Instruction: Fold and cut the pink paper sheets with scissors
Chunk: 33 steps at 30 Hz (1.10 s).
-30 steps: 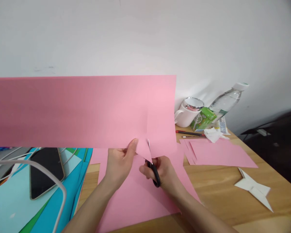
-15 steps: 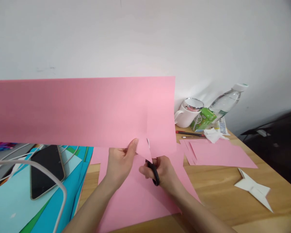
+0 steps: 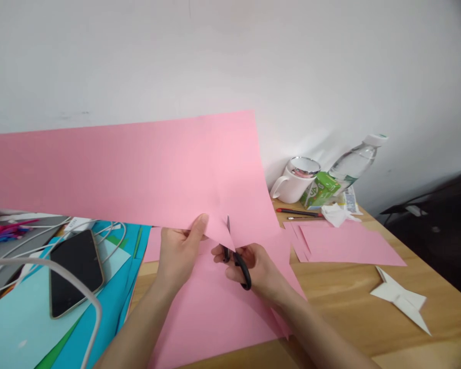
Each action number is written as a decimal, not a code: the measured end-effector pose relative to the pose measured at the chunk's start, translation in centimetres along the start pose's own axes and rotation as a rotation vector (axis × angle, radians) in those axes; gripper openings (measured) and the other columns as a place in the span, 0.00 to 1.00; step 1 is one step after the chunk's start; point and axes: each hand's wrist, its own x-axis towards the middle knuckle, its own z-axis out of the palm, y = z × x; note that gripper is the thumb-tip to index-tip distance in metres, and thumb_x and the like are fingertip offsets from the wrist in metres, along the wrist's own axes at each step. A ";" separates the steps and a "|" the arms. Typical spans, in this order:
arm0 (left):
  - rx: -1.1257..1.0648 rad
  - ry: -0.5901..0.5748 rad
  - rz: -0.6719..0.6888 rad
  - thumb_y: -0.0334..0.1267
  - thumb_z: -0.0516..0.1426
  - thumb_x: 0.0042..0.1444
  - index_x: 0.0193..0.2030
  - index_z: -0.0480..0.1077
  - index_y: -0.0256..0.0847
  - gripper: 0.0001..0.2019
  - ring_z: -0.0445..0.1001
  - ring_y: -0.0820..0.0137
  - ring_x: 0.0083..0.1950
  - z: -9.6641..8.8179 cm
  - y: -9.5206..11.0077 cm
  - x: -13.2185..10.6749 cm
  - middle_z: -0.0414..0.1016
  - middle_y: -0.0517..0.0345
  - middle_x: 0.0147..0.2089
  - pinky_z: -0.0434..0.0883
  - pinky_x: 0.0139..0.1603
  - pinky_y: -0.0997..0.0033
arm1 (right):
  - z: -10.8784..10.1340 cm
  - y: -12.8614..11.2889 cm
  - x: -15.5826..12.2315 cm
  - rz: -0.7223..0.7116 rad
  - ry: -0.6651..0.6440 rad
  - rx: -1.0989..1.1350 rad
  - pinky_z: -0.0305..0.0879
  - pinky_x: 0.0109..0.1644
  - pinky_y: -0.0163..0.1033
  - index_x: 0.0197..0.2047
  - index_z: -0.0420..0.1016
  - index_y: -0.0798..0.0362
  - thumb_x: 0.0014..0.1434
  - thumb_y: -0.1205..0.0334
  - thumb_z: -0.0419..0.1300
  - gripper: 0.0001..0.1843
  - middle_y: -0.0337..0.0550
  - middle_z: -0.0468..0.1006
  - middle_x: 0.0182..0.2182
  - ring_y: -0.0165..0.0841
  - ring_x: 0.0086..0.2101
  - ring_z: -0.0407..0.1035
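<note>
A long sheet of pink paper [image 3: 138, 169] is held up in front of the wall. My left hand [image 3: 180, 251] pinches its lower edge, thumb on the near side. In my right hand [image 3: 253, 269] is a pair of black-handled scissors [image 3: 244, 271]. Their blades stand in a slit near the sheet's right end, with a blade tip showing in front of the paper. A small flap of paper bends toward me between the hand and the blades. Below both hands, more pink paper [image 3: 207, 323] lies on the wooden table.
At left, a phone [image 3: 77, 274], white cables and blue and green sheets lie together. A white mug [image 3: 295, 179], green carton [image 3: 320, 189] and tilted bottle [image 3: 357, 161] stand back right. Nearer are pink pieces [image 3: 349, 243], a crumpled tissue [image 3: 337, 214] and a folded white paper shape [image 3: 401, 297].
The sheet's right end has shifted left and tilted upward. My left hand has moved left and slightly up with it. The scissors' handles have spread apart.
</note>
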 end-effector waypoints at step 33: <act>-0.104 -0.304 0.098 0.36 0.52 0.59 0.15 0.68 0.39 0.21 0.69 0.74 0.23 -0.4 1.3 -0.1 0.70 0.60 0.18 0.69 0.31 0.76 | 0.7 -0.2 0.5 -0.215 0.229 -0.023 0.67 0.33 0.37 0.24 0.73 0.53 0.36 0.65 0.69 0.10 0.40 0.77 0.22 0.35 0.26 0.70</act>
